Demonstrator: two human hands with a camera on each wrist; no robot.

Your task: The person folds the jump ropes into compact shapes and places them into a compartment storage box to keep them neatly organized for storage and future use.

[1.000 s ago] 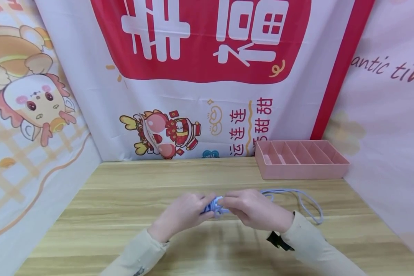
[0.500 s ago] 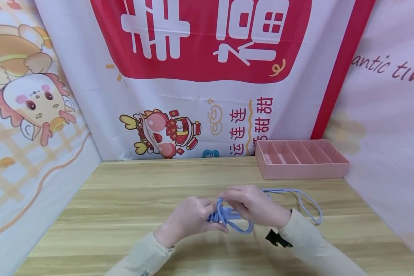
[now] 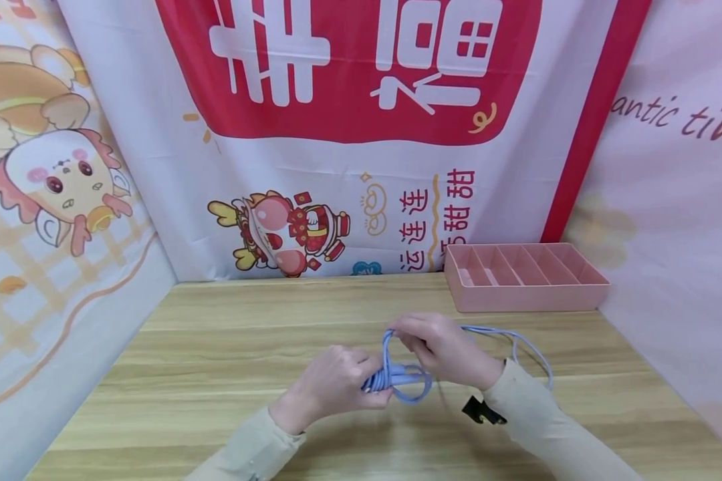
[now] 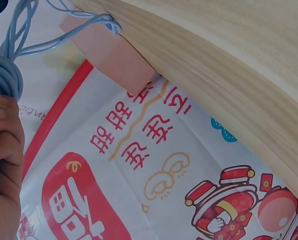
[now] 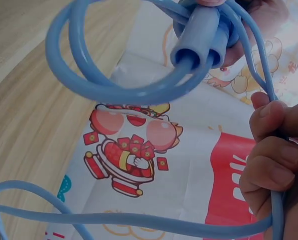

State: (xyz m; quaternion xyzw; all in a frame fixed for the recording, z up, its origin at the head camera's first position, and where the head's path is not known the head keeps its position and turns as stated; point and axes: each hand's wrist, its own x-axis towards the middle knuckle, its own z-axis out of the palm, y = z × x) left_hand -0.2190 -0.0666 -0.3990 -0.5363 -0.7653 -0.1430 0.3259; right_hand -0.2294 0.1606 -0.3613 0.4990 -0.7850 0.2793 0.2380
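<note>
A light blue skipping rope is wound into a bundle (image 3: 378, 382) above the table, and my left hand (image 3: 333, 377) grips it. Two tube-shaped handles (image 5: 198, 37) poke out of the bundle in the right wrist view, with a double loop of cord hanging from their ends. Up and to the right, my right hand (image 3: 448, 351) holds a doubled stretch of cord between thumb and curled fingers. That stretch runs back to the bundle. The rope's loose tail (image 3: 529, 344) trails behind the right hand over the table. In the left wrist view, tight coils (image 4: 6, 77) sit above the left fingers.
A pink divided box (image 3: 526, 299) stands at the table's back right corner. The wood-grain table (image 3: 216, 334) meets printed cloth walls at the back and both sides. A black strap (image 3: 483, 411) hangs by the right sleeve.
My right hand has moved up and slightly right from the bundle, drawing out doubled cord. A hanging loop has come into sight beside the handles. The tail has slid slightly left.
</note>
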